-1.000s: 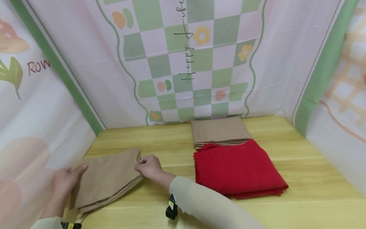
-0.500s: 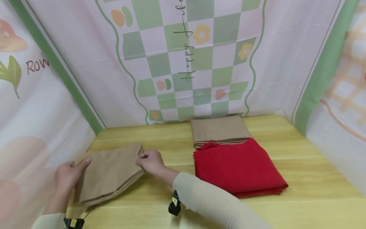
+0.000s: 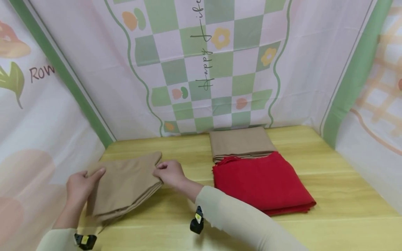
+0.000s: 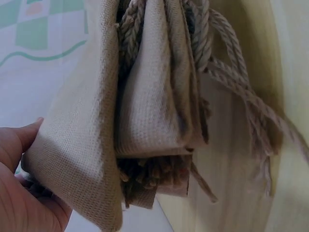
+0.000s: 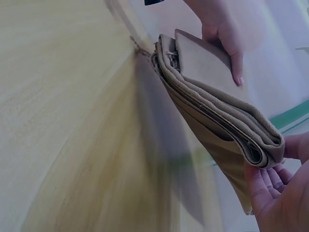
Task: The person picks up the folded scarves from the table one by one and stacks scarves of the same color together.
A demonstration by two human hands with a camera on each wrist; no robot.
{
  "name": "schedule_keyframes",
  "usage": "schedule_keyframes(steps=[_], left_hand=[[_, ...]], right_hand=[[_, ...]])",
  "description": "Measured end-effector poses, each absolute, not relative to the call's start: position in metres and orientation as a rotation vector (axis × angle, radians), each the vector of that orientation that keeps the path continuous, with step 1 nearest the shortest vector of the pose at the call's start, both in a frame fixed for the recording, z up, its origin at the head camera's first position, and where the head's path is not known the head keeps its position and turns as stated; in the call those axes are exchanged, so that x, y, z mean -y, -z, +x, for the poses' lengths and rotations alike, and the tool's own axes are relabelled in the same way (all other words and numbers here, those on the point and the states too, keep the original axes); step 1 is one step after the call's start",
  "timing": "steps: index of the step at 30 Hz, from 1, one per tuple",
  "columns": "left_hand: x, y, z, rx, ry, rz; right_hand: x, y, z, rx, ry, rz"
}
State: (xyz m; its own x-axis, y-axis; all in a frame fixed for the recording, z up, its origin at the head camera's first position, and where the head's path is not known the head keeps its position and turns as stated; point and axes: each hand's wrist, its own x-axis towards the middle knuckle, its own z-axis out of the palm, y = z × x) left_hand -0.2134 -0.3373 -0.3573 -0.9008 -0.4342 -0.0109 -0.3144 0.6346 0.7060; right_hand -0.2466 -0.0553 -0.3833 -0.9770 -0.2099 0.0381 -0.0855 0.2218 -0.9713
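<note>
A folded tan cloth (image 3: 125,183) with a fringed edge (image 4: 159,174) is at the left of the wooden table (image 3: 339,212), raised a little on its near side. My left hand (image 3: 82,184) holds its left edge, one digit on top and the palm (image 4: 19,198) beneath. My right hand (image 3: 169,172) grips the cloth's right corner with curled fingers (image 5: 273,186). In the right wrist view the stacked layers of the tan cloth (image 5: 217,116) show edge-on, with the left hand (image 5: 223,34) at the far end.
A folded red cloth (image 3: 260,183) lies at the table's centre right, overlapping a second folded tan cloth (image 3: 242,142) behind it. Printed fabric walls (image 3: 204,62) close in the back and both sides. Bare wood lies at the front and far right.
Both hands have shifted the folded tan cloth away from me and slightly right, and its far corner now sits higher in the head view. The red and rear tan cloths have not moved.
</note>
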Motion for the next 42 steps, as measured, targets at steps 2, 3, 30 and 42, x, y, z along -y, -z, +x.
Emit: schedule_keyframes(steps=[2,3,30,42], left_hand=[[0.336,0.356,-0.215,2.690,1.111,0.606],[0.335,0.356,-0.216,2.689,1.107,0.600],[0.305,0.347,-0.235,2.661,1.097,0.443],[0.290,0.351,-0.242,2.694,1.138,0.384]], right_hand=[[0.053,0.381,-0.247,-2.364,1.880,-0.274],[0.052,0.381,-0.247,-2.360,1.882,-0.270],[0.017,0.371,-0.242,-2.371,1.921,-0.202],[-0.001,0.374,-0.239,-2.454,1.897,-0.227]])
